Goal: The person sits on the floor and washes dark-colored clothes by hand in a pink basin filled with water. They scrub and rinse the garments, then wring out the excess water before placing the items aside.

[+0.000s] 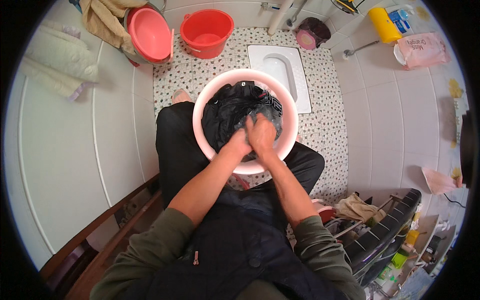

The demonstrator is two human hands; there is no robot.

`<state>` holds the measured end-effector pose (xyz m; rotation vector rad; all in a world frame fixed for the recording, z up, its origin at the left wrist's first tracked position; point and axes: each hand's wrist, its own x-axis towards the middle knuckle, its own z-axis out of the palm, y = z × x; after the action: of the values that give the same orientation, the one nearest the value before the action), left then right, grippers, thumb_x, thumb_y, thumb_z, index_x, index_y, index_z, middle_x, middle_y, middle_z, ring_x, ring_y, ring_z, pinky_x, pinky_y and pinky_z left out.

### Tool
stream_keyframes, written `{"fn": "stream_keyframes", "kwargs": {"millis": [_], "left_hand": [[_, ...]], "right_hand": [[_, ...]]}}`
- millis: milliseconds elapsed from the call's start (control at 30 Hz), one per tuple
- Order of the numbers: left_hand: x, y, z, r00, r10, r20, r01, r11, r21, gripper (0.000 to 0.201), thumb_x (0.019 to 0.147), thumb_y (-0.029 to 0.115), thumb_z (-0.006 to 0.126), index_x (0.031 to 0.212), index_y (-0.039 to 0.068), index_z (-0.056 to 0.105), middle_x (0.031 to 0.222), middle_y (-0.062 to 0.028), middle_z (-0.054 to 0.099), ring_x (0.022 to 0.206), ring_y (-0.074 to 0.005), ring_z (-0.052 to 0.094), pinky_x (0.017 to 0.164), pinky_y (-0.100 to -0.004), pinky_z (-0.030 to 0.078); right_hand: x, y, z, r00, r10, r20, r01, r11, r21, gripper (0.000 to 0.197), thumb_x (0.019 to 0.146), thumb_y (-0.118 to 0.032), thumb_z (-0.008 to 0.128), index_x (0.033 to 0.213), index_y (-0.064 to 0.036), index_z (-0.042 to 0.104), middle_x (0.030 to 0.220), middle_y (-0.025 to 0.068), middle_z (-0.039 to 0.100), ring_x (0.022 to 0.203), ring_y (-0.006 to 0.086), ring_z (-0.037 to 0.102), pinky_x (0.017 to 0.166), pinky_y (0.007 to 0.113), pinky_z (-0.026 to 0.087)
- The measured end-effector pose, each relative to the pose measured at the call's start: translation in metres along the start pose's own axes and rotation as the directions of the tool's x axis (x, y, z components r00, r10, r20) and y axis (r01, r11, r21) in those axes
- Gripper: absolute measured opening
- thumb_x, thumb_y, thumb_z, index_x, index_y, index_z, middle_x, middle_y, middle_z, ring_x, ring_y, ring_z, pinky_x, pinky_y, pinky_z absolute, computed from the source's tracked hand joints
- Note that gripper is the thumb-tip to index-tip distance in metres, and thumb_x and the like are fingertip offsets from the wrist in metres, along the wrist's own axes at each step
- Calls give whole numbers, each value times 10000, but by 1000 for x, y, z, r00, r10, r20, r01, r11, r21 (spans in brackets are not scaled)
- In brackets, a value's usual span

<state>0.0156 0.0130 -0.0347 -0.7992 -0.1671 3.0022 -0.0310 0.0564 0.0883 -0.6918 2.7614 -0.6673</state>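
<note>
A large pale pink basin (288,120) stands between my knees. Wet black clothes (220,112) fill it, with greyish suds or water around the part under my hands. My right hand (261,134) is closed on the dark garment, its knuckles up and its fingers curled into the cloth. Right beside it, my left hand (239,143) is pressed into the same garment, with its fingers partly hidden by the cloth and slightly blurred. The two hands are close together near the basin's centre. A patterned black and white strip of cloth (270,100) lies just beyond them.
A red bucket (206,35) and stacked pink basins (149,34) stand at the far left. Behind the basin a white squat toilet (300,82) is set in the speckled floor (327,115). A dark-lined bin (313,33) sits at the back. Near right is a cluttered rack (382,232).
</note>
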Motion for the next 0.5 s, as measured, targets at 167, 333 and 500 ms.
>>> {"fn": "stream_keyframes", "kwargs": {"millis": [167,333,500], "left_hand": [[1,-10,40,965,88,-248,-54,989,140,321,1006,252,370,1257,133,533,1269,-99,570,1150,-258,545,1016,-440,420],[-3,-4,37,975,8,-223,-1,1000,31,329,995,286,385,1204,94,551,1235,-107,586,1115,-264,562,1008,-447,423],[-5,2,9,993,-105,53,108,993,-56,352,984,305,398,1216,82,542,1234,-119,583,1130,-266,552,1013,-453,415]], "right_hand": [[41,27,11,996,12,-89,-16,999,-39,355,867,-319,582,852,31,634,781,291,637,755,458,627,719,526,489],[25,12,-5,998,17,57,-17,1000,14,347,868,-319,584,822,23,621,783,284,639,753,453,629,709,514,495],[-33,-8,-16,977,-204,-57,210,966,150,326,864,-313,599,804,7,612,812,268,646,714,444,630,661,509,496]]}}
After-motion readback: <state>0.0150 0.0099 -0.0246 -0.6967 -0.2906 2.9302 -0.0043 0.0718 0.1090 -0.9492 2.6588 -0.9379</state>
